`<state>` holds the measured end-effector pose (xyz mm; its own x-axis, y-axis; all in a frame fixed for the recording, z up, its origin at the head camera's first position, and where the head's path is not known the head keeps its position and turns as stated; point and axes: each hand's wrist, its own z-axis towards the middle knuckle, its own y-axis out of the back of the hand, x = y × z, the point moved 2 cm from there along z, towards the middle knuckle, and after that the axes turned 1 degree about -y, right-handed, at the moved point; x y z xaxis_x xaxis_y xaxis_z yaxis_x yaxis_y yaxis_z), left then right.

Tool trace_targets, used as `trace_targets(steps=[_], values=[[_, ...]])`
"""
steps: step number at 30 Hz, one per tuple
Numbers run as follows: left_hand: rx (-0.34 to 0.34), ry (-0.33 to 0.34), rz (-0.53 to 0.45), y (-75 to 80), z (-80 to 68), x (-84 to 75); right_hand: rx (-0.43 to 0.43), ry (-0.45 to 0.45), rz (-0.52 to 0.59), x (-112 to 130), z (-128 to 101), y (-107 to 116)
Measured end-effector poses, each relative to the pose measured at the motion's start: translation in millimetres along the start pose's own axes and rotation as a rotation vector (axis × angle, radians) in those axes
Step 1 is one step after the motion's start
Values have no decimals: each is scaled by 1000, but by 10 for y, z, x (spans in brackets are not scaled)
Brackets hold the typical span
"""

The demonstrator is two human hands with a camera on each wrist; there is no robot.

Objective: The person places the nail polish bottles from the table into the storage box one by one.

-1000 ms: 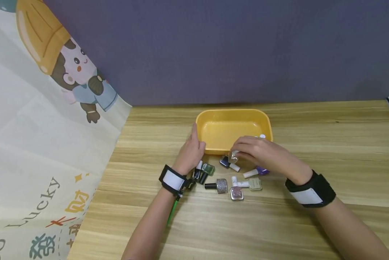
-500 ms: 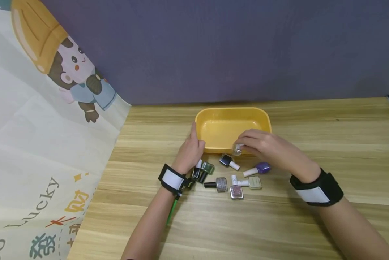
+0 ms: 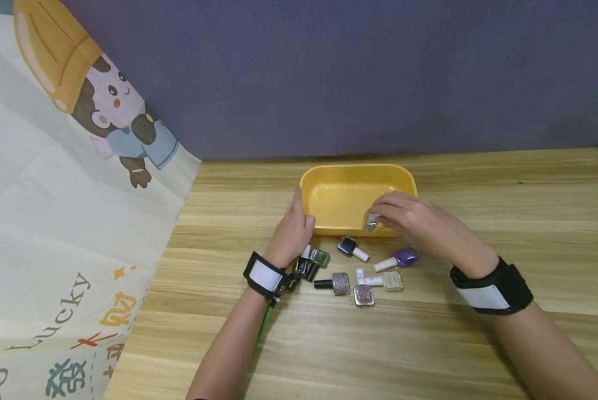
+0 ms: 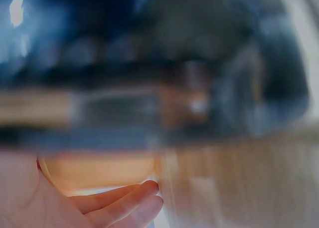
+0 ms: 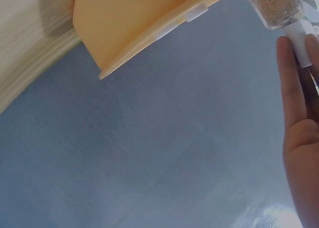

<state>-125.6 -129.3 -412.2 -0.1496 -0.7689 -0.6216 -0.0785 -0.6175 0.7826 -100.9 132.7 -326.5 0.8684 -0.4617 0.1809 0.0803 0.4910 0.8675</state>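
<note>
Wooden desk, purple backdrop. Right hand (image 3: pixel 419 222) pinching glitter nail polish bottle (image 3: pixel 372 221), now lifting past yellow tray (image 3: pixel 329 175) near rim, off the desk pile. Left hand (image 3: pixel 293 230) resting open-fingered, bracing tray's left wall.

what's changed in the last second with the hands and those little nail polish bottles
The right hand, holding a small glitter bottle by its white cap, lifted it from the table in front of the yellow tray up and back to the tray's near rim. The left hand still rests on the tray's left corner, and the bottles on the table have not moved.
</note>
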Motion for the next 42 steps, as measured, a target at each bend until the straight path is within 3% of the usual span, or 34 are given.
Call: trace_targets(steps=[9, 24, 42], values=[[2, 16, 0, 10, -11, 11, 64, -41, -84, -15, 5, 6], [-3, 10, -10, 11, -10, 22, 153, -152, -116, -72, -19, -52], [7, 6, -16, 15, 11, 16, 130, -135, -110, -169, -37, -153]])
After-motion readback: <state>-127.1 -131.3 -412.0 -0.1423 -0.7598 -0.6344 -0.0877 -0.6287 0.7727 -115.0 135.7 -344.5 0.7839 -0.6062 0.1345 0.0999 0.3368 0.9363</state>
